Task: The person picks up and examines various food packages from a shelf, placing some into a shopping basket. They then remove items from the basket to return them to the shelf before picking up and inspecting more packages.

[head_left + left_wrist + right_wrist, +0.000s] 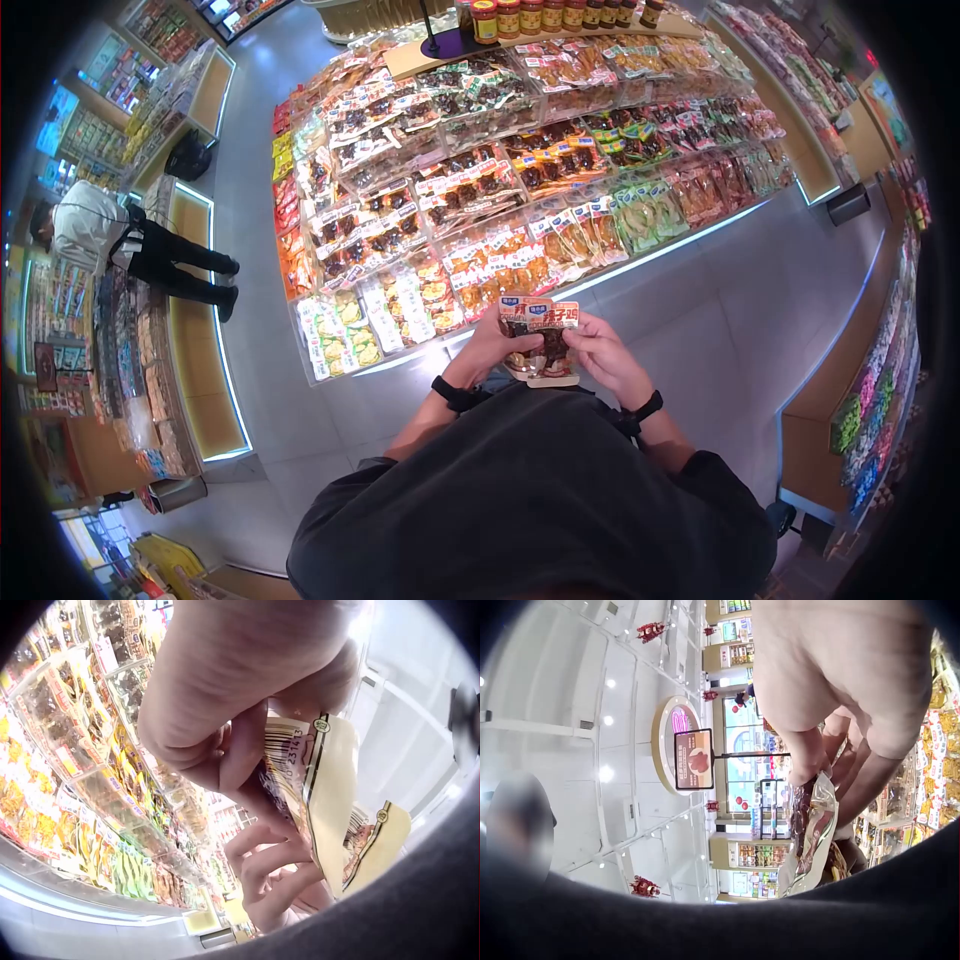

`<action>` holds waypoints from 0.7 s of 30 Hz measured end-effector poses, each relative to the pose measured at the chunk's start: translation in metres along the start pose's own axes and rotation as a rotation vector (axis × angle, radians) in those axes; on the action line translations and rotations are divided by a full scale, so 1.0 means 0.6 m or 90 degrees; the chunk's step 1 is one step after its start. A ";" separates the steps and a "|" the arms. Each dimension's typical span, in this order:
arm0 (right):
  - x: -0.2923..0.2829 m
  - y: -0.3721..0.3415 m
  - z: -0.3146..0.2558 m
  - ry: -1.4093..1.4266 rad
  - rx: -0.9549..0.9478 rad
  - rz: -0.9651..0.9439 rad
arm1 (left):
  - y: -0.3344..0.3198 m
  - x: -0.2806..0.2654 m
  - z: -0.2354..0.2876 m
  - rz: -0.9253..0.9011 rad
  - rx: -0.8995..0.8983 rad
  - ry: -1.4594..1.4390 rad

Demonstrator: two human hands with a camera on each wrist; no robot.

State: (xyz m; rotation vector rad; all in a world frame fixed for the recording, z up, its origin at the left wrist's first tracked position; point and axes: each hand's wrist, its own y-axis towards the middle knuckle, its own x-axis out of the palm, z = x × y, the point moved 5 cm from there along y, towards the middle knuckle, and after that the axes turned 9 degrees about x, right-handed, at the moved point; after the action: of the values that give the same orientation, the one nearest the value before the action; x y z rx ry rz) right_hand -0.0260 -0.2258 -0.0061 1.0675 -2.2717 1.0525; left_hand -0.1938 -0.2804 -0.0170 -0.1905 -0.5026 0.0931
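Note:
Two snack packets with red and white printed tops overlap in front of the person's chest. My left hand (pixel 487 350) grips the left packet (pixel 517 308) at its side, thumb across the front. The right packet (pixel 556 345) partly covers it, and my right hand (pixel 608 354) pinches its right edge. From the left wrist, the cream back of one packet (pixel 334 795) shows a barcode and printed date, with a second packet (pixel 386 844) beyond it. The right wrist view has a clear-edged packet (pixel 816 829) with dark contents between thumb and fingers.
A wide tiered display (pixel 480 180) of bagged snacks stands just ahead, its lit edge near the hands. Jars (pixel 530 18) line its top shelf. At the left, another person (pixel 130 245) stands by a shelf. A further stand (pixel 850 420) is at the right.

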 end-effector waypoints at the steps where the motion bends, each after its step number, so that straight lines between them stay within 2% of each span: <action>1: -0.006 0.001 -0.005 -0.006 0.005 -0.008 | 0.000 0.003 -0.004 0.008 0.007 -0.001; 4: -0.019 0.007 -0.004 0.013 0.069 -0.049 | -0.003 0.006 -0.007 0.071 0.003 -0.008; 5: -0.027 0.016 -0.002 -0.033 0.088 -0.004 | -0.003 0.005 -0.008 0.078 0.011 -0.009; 7: -0.029 0.040 -0.010 -0.080 0.104 0.038 | -0.014 -0.019 -0.017 0.190 0.021 0.018; 9: -0.008 0.072 -0.028 -0.200 0.084 0.001 | -0.028 -0.037 -0.012 0.256 0.045 -0.050; 10: 0.003 0.092 -0.038 -0.278 0.096 0.023 | -0.034 -0.054 -0.010 0.290 0.061 -0.068; 11: 0.021 0.109 -0.055 -0.283 0.098 0.021 | -0.037 -0.073 -0.006 0.321 0.081 -0.086; 13: 0.060 0.141 -0.102 -0.392 0.029 0.022 | -0.053 -0.100 0.019 0.414 0.090 -0.146; 15: 0.084 0.202 -0.150 -0.425 0.043 0.029 | -0.058 -0.141 0.037 0.406 0.124 -0.169; 17: 0.140 0.262 -0.217 -0.389 -0.049 0.064 | -0.060 -0.182 0.047 0.373 0.151 -0.199; 19: 0.171 0.359 -0.270 -0.400 -0.053 0.072 | -0.069 -0.214 0.061 0.366 0.210 -0.250; 21: 0.212 0.462 -0.316 -0.496 -0.105 0.106 | -0.078 -0.237 0.081 0.378 0.248 -0.217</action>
State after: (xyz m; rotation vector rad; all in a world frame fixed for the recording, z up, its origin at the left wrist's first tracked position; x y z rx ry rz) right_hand -0.3125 -0.0219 0.0663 1.4039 -3.0281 0.5213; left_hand -0.3399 -0.3375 -0.0324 0.0659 -0.7425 0.8080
